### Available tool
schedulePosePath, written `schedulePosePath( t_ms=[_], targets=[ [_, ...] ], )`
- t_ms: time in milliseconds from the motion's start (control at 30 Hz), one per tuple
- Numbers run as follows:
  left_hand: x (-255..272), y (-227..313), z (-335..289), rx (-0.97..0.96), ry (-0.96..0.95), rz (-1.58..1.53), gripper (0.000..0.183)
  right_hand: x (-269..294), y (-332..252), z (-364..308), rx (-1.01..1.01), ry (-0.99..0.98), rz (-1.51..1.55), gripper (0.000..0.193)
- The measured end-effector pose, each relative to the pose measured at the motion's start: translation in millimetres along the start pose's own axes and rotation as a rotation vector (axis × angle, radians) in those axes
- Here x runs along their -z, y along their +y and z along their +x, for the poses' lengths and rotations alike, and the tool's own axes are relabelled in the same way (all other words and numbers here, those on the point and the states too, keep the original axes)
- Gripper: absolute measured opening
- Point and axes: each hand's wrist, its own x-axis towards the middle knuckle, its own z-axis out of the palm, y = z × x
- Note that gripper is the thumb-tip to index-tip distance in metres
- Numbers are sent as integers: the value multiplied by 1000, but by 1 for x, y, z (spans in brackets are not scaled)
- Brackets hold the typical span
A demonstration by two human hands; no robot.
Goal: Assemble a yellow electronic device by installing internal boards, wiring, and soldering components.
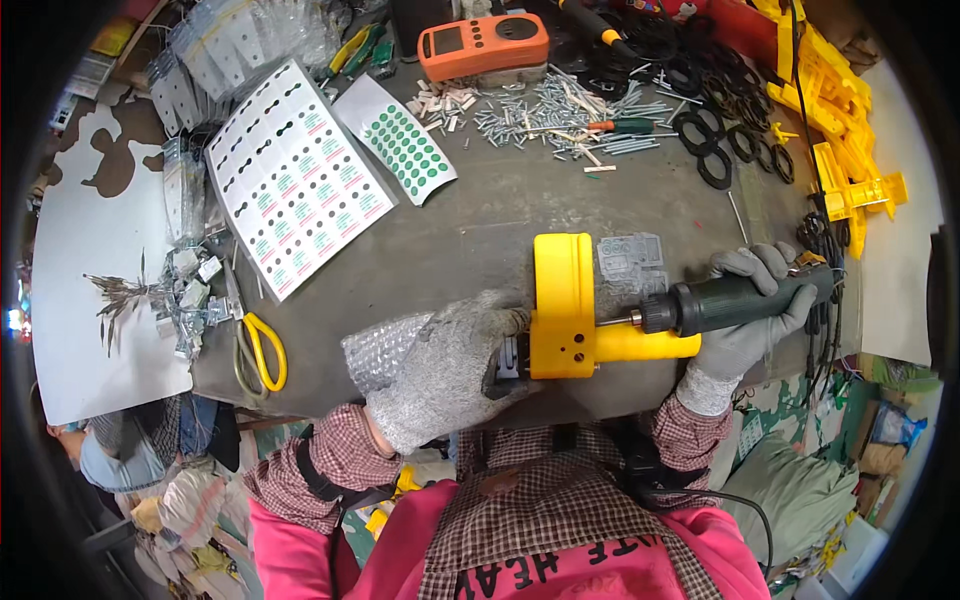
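My left hand [440,370], in a grey knit glove, is closed on the left side of a yellow plastic housing [563,290] with a handle pointing right. A piece of bubble wrap [378,352] lies beside that hand, partly under it. My right hand [750,320], gloved too, wraps around a dark green electric screwdriver [735,305]. The screwdriver lies level, and its thin bit points left and reaches the housing's right side. Small dark holes show on the housing's face. The fingertips of my left hand are partly hidden behind the housing.
Sticker sheets [300,180] and yellow-handled scissors [262,350] lie to the left. A heap of screws [560,115], an orange meter [484,47] and black rings [714,165] are at the back. Yellow plastic parts [850,180] pile up on the right, near cables [822,240].
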Motion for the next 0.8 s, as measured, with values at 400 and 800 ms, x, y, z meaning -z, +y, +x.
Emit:
schedulePosePath(
  t_ms=[400,800],
  targets=[
    [1,-4,0,-60,33,-136,54,2,1,2,39,88,-99,42],
    [-4,-5,-6,-215,96,157,62,-39,-100,36,454,-257,-2850,57]
  ],
)
